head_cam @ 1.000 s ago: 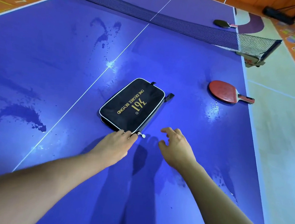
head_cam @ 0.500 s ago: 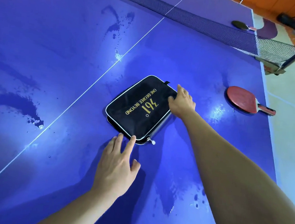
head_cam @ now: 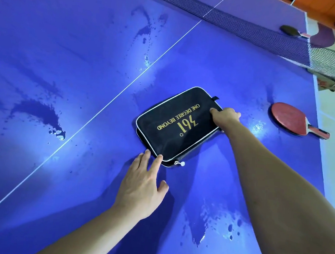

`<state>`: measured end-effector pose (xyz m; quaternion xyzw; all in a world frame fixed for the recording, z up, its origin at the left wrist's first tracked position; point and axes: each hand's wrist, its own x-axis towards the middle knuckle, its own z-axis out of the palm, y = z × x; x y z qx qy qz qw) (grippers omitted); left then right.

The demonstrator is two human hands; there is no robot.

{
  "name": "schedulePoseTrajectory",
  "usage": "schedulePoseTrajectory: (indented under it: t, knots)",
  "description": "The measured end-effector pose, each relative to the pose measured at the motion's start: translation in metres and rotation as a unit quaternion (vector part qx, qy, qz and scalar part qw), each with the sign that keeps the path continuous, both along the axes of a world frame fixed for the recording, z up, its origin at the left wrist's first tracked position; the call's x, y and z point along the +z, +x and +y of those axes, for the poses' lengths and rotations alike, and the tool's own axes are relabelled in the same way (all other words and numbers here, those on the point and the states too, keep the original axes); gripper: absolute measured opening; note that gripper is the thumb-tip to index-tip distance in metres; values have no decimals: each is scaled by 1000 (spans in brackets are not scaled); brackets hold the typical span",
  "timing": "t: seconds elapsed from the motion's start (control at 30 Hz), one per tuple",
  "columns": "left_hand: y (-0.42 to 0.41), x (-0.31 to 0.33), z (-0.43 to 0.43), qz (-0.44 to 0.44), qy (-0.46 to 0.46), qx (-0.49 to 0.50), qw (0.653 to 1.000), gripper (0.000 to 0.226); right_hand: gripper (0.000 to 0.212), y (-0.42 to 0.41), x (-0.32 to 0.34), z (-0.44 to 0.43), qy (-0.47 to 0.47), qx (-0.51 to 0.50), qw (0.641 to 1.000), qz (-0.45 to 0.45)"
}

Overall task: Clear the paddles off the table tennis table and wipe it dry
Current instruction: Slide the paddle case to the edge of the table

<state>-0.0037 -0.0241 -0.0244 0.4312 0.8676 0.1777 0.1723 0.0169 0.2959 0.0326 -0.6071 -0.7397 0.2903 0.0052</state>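
A black zipped paddle case point(head_cam: 175, 125) with gold lettering and white piping lies on the wet blue table point(head_cam: 86, 69). My right hand point(head_cam: 225, 117) grips the case's far right edge, thumb on top. Flat on the table, my left hand point(head_cam: 144, 183) touches the case's near corner with straight fingertips, beside the zip pull point(head_cam: 181, 163). A red paddle point(head_cam: 291, 119) lies to the right near the table's edge. Beyond the net a black paddle point(head_cam: 291, 31) sits at the far right.
The net point(head_cam: 251, 33) crosses the table at the back, its clamp point(head_cam: 328, 82) at the right edge. Water puddles and drops lie left of the centre line point(head_cam: 40, 113) and near the front right point(head_cam: 215, 222). Floor runs along the right side.
The right hand went from the table in front of the case to its far right edge and took hold there. The left hand flattened at the near corner. The view moved closer.
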Motion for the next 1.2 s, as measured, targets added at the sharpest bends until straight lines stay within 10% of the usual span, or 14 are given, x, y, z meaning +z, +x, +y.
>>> schedulePoseTrajectory:
  t: [0.17, 0.43, 0.7, 1.2]
  knots:
    - [-4, 10, 3, -89, 84, 57, 991, 50, 33, 50, 3, -8, 16, -45, 997, 64]
    - [11, 46, 6, -416, 243, 227, 846, 26, 24, 163, 6, -104, -55, -207, 934, 286]
    - [93, 65, -50, -397, 163, 198, 881, 37, 46, 283, 29, -202, -8, -253, 931, 262]
    - [244, 83, -158, -368, 12, 61, 928, 41, 16, 479, 17, -369, -7, -287, 941, 178]
